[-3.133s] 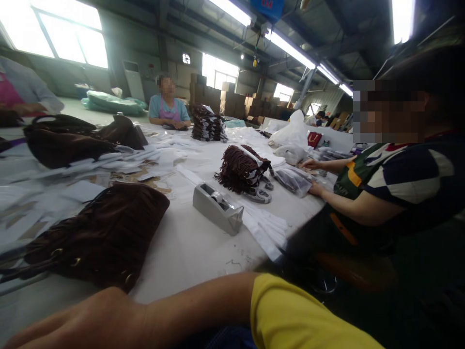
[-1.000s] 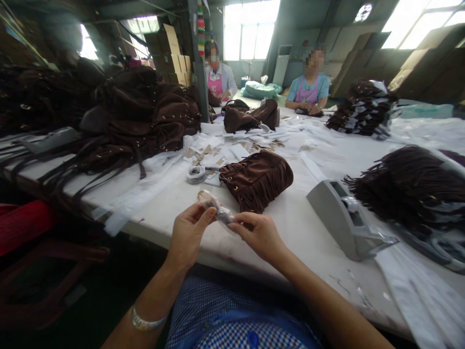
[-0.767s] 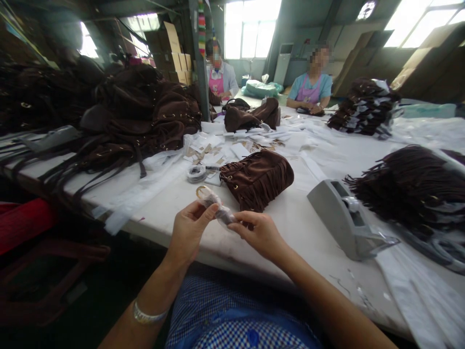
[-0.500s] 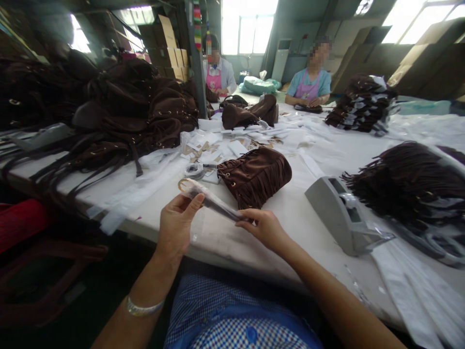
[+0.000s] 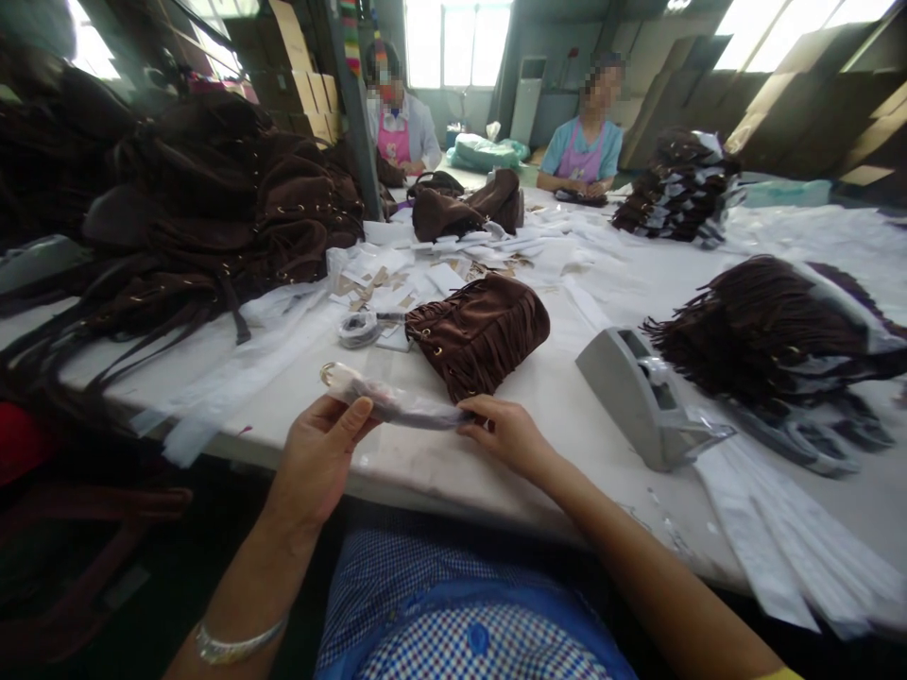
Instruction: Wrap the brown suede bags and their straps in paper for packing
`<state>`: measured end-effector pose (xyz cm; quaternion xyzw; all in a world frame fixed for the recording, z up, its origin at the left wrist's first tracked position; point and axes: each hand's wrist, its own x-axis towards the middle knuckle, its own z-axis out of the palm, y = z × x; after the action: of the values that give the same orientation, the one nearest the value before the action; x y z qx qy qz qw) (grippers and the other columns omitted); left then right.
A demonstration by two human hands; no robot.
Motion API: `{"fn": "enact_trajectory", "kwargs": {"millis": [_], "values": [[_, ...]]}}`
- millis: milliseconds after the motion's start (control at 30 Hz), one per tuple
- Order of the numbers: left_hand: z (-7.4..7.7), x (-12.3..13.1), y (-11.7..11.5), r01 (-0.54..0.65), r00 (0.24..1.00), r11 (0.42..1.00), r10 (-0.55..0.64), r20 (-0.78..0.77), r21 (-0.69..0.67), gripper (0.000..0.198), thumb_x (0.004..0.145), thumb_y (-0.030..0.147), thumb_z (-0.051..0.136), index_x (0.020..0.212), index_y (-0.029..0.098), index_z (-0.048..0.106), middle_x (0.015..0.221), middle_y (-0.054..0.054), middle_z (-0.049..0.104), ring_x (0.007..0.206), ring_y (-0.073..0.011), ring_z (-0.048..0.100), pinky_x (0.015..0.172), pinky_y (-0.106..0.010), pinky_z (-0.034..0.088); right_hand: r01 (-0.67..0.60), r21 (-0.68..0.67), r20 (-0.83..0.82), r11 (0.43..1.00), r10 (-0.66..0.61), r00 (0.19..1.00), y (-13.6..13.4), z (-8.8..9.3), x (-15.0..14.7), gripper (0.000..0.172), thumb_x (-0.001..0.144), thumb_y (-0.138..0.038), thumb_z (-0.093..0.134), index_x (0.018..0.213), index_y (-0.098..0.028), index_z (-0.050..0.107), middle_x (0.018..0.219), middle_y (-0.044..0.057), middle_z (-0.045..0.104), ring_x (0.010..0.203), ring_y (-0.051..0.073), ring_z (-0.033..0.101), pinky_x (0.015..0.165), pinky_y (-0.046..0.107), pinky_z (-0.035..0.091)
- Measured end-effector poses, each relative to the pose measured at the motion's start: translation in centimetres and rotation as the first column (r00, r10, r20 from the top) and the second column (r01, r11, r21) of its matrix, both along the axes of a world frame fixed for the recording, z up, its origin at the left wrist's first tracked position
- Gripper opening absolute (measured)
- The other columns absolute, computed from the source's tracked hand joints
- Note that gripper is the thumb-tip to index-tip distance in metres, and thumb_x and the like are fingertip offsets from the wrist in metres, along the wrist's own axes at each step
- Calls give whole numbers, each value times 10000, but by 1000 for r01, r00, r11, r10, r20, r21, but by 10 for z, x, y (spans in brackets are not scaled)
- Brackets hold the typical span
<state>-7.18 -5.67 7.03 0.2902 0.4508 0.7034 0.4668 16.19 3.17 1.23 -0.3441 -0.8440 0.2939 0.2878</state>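
Between my two hands is a dark strap in a clear plastic sleeve [image 5: 407, 408], with a gold-coloured metal end showing at its left. My left hand [image 5: 316, 458] pinches it near that end, thumb on top. At the other end, my right hand [image 5: 506, 434] grips it between thumb and fingers. The strap is stretched nearly level just above the table's front edge. Right behind it lies a brown fringed bag [image 5: 488, 331] with gold eyelets. A coiled grey strap in plastic [image 5: 359, 328] rests to the bag's left.
A grey tape dispenser [image 5: 624, 392] stands right of the bag. Beyond it are stacked fringed bags [image 5: 772, 321] and flat plastic sleeves [image 5: 769, 538]. Brown bags [image 5: 283, 203] heap up on the left. White paper pieces [image 5: 446, 274] litter the middle. Two people [image 5: 585, 151] work across the table.
The strap has turned from slanting down rightward to nearly level. My left hand has moved left and lower, while the whole view has shifted slightly. Both hands keep hold.
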Motion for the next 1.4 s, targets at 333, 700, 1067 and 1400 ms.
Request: {"fn": "enact_trajectory", "kwargs": {"millis": [333,700,1067,1400], "values": [[-29,-10,-22,-169,984,984,165,72,54,260,637,273,894,831,192,741,844,17,763,821,-141,719,842,-262,596,-157,-27,58,987,158,986,3,19,-9,351,896,-270,666,1242,-216,655,1176,78,689,954,190,672,866,297,510],[-52,-20,-17,-268,903,952,302,305,-149,125,765,177,801,840,169,701,872,19,752,769,-88,702,758,-188,595,-235,-149,-144,961,214,966,14,33,-13,160,829,-267,740,949,-160,734,857,19,689,543,76,606,592,197,498],[-57,-12,-10,279,943,907,-196,268,-317,360,798,315,776,1117,173,689,971,-59,741,757,-124,693,685,-200,572,-183,103,-10,978,185,983,-15,34,2,288,961,-260,576,1241,-239,641,1192,67,690,1012,157,680,882,249,526],[-27,-9,1,599,791,738,-607,82,-311,728,857,303,718,1495,261,369,825,-18,677,777,-152,664,707,-245,533,-284,569,175,772,223,959,3,32,-47,238,980,-207,525,1163,-234,675,1186,26,693,944,151,650,782,247,526]]}}
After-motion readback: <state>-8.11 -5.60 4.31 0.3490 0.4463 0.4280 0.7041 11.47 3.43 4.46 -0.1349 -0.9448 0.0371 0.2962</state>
